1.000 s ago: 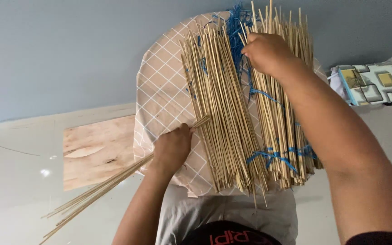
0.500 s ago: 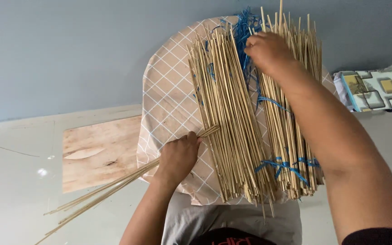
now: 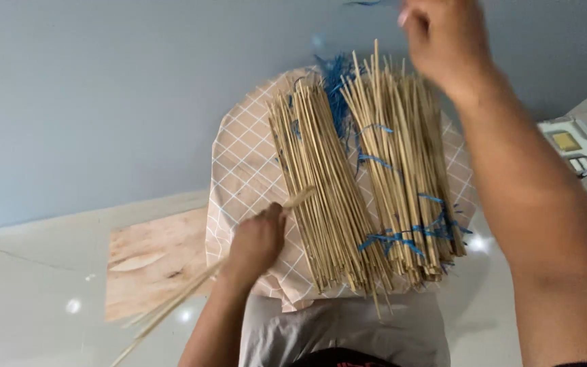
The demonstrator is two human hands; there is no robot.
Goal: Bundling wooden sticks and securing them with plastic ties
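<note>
My left hand (image 3: 256,239) is closed around a small handful of thin bamboo sticks (image 3: 171,307), fingers clamped on them near one end so the long tails trail down past my wrist, out of the way of the piles. The short ends poke out beside the loose pile of sticks (image 3: 321,197), which lies fanned on the round checked cushion (image 3: 239,170) on my lap, within easy reach for pulling more. Just beside it lies a second bundle (image 3: 402,177), bound by blue plastic twine (image 3: 402,238) so it holds together. My right hand (image 3: 443,37) is raised above the bundles, blurred; I cannot tell whether its fingers pinch anything. A plywood board (image 3: 151,258) lies on the glossy floor (image 3: 35,319).
</note>
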